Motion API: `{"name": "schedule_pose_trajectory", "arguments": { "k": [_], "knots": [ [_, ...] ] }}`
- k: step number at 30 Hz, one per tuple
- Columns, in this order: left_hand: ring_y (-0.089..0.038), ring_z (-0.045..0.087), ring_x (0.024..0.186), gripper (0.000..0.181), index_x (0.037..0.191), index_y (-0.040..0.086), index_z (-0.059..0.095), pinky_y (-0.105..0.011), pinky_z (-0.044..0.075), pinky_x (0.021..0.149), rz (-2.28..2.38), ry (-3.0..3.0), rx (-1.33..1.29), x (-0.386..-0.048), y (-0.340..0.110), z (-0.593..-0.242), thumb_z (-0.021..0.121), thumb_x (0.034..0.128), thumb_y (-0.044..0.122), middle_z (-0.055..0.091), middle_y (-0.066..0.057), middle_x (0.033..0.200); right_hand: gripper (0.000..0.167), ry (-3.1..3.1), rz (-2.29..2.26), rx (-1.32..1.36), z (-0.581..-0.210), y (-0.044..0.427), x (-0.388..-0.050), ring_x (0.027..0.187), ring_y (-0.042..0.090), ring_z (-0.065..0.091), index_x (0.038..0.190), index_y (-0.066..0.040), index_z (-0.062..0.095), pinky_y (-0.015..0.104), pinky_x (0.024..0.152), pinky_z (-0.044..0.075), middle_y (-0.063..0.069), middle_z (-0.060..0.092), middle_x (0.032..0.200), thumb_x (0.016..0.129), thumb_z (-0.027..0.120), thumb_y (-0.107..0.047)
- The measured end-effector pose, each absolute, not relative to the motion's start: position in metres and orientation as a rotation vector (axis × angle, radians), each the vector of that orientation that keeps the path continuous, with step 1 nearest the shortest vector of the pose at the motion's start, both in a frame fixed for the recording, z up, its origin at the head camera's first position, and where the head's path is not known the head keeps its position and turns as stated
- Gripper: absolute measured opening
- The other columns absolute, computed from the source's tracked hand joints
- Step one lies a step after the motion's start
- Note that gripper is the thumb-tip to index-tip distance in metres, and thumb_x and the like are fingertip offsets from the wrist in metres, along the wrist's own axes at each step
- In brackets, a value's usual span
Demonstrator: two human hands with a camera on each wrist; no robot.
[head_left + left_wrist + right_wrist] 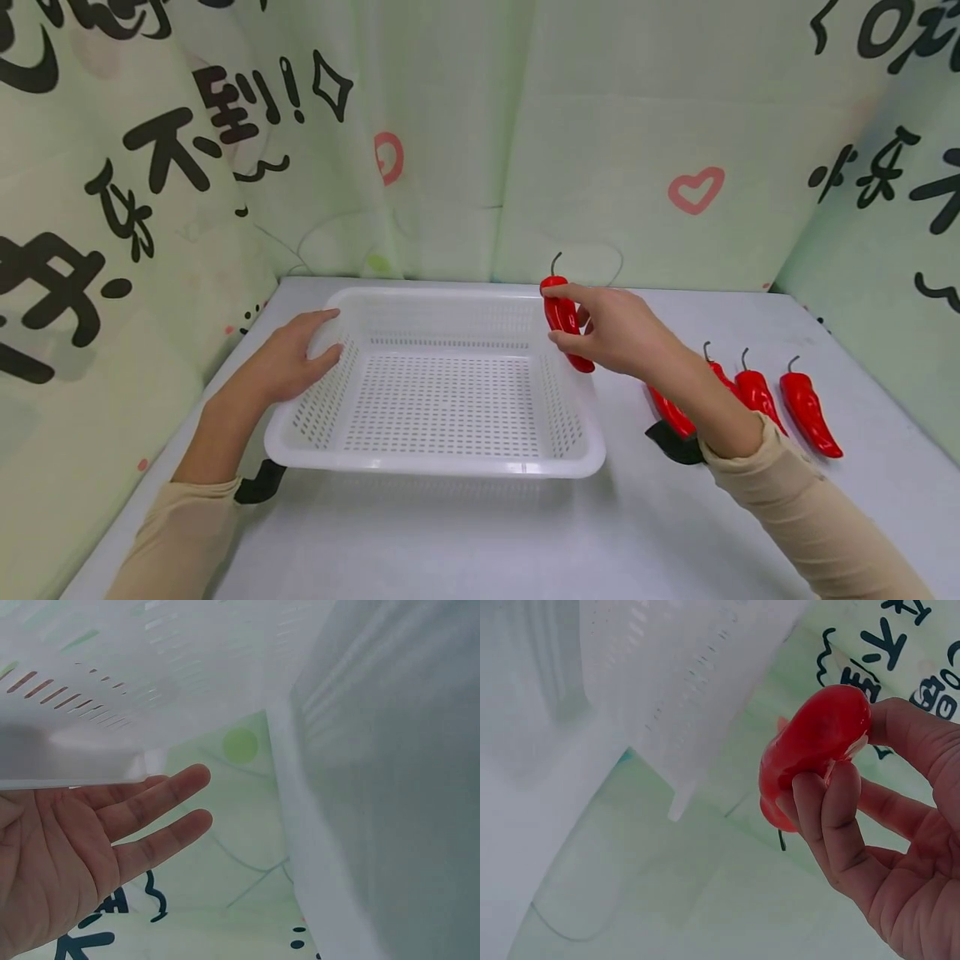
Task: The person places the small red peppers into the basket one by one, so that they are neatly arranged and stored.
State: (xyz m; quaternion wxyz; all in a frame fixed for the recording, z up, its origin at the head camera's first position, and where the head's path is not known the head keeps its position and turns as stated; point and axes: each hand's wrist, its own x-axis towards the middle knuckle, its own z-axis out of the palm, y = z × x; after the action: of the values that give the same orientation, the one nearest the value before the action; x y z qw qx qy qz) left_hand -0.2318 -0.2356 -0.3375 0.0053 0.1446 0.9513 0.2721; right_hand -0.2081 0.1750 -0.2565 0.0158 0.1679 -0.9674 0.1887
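Note:
A white perforated basket [442, 468] stands on the table, its inside bare. My left hand [288, 358] holds its left rim, thumb over the edge; in the left wrist view that hand [97, 847] has several fingers stretched out below the rim [75, 783]. Above the basket's right rim, my right hand [618, 329] pinches a red pepper [561, 312] with its stem up. The right wrist view shows the pepper [817, 735] between thumb and fingers of the right hand [900, 840].
Several red peppers lie on the table right of the basket, one [806, 408] farthest right and others partly behind my right forearm. A dark object [261, 483] shows by the left wrist, another [675, 443] by the right forearm. Printed curtains [600, 167] stand behind and beside the table [420, 542].

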Motion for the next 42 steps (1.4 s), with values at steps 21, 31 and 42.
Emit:
{"name": "schedule_pose_trajectory", "arguments": {
  "k": [21,31,42],
  "knots": [
    [-0.049,0.038,0.141,0.064,0.156,-0.005,0.032,-0.066,0.031,0.116,0.834,2.981,0.468,-0.233,-0.234,-0.336,0.055,0.102,0.022,0.036,-0.032,0.156,0.058,-2.976,0.705,0.683,-0.244,0.135,-0.224,0.082,0.021,0.066,0.146,-0.017,0.056,0.032,0.065,0.055,0.007,0.071,0.093,0.091,0.074,-0.023],
    [-0.05,0.037,0.141,0.064,0.155,-0.006,0.033,-0.067,0.031,0.116,0.808,2.992,0.469,-0.233,-0.234,-0.337,0.055,0.1016,0.021,0.035,-0.033,0.156,0.056,-2.949,0.801,0.736,-0.243,0.114,-0.234,0.082,0.02,0.066,0.145,-0.019,0.057,0.033,0.066,0.054,0.005,0.072,0.09,0.092,0.074,-0.025],
    [-0.05,0.035,0.142,0.063,0.154,-0.007,0.034,-0.066,0.031,0.115,0.82,2.992,0.487,-0.232,-0.235,-0.336,0.055,0.1023,0.023,0.035,-0.033,0.156,0.055,-2.927,0.965,0.783,-0.243,0.091,-0.241,0.083,0.02,0.067,0.145,-0.02,0.058,0.034,0.071,0.056,0.006,0.072,0.09,0.092,0.074,-0.025]
  ]
}}
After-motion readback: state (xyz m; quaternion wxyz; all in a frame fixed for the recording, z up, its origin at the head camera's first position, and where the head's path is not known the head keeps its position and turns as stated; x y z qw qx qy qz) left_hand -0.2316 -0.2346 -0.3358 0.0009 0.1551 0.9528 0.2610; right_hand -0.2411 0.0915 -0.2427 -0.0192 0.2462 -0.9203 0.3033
